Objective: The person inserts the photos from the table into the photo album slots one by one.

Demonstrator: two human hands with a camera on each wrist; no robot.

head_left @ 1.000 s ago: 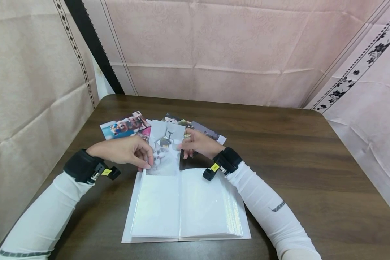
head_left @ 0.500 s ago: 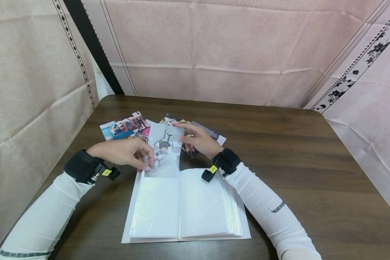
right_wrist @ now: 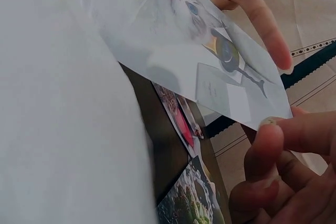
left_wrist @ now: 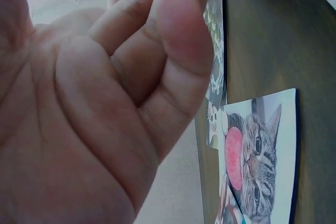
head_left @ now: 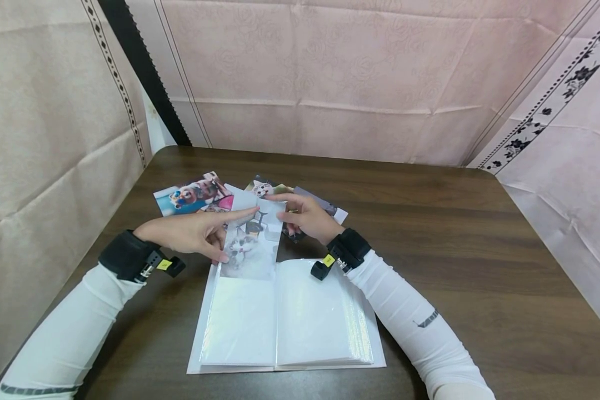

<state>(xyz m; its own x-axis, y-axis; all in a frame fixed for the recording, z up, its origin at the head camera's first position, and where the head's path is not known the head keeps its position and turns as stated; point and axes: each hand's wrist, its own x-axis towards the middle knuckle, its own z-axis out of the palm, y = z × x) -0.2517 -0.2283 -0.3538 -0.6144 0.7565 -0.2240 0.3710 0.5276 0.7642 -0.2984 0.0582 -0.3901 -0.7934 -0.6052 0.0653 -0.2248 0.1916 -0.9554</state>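
Note:
A photo album (head_left: 325, 316) lies spread on the table, its clear pockets shining. A pale photo (head_left: 257, 250) of a cat with a lamp-like shape stands at the left page's top, its lower end inside the pocket. My left hand (head_left: 192, 233) pinches the page's upper left corner, thumb in front. Its index finger stretches across the photo. With thumb and index finger, my right hand (head_left: 307, 216) holds the photo's upper right corner; the right wrist view shows this corner (right_wrist: 275, 116) close up. The left fingertips are partly hidden in the left wrist view.
Loose photos lie behind the album: a dog photo (head_left: 195, 194) at the left, and several more partly under the right hand, including a greyish one (head_left: 330, 205). A cat photo (left_wrist: 257, 156) appears in the left wrist view. Cloth curtains (head_left: 330, 72) surround the brown table (head_left: 430, 250).
The photo has slid slightly down into the pocket. My left index finger has straightened out across it. My right hand's index finger has moved up to the photo's top edge.

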